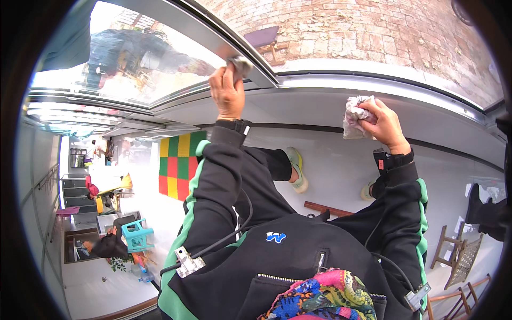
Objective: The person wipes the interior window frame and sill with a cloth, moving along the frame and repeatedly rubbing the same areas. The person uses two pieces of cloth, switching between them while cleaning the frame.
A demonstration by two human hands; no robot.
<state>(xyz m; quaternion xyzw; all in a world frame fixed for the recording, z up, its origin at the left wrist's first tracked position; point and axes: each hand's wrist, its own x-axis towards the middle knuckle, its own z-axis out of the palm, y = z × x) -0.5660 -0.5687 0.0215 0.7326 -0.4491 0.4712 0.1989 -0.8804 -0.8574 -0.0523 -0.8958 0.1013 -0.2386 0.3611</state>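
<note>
My left hand (228, 91) is raised to the window frame (262, 76), its fingers closed on a small greyish cloth (241, 66) that touches the metal frame beside the glass pane (160, 60). Farther right, my right hand (384, 123) grips a crumpled whitish cloth (356, 114) with faint pinkish patches. That cloth hangs in front of the grey panel below the window sill (360, 85); whether it touches the panel, I cannot tell. Both wrists wear black straps.
Multicoloured floor mats (178, 166) lie at the left, with a turquoise plastic stool (137, 235) and a seated person (110, 244) beyond. A wooden chair with a woven seat (464, 256) stands at the right, near another person's dark boot (475, 204). Brick paving (360, 32) shows outside.
</note>
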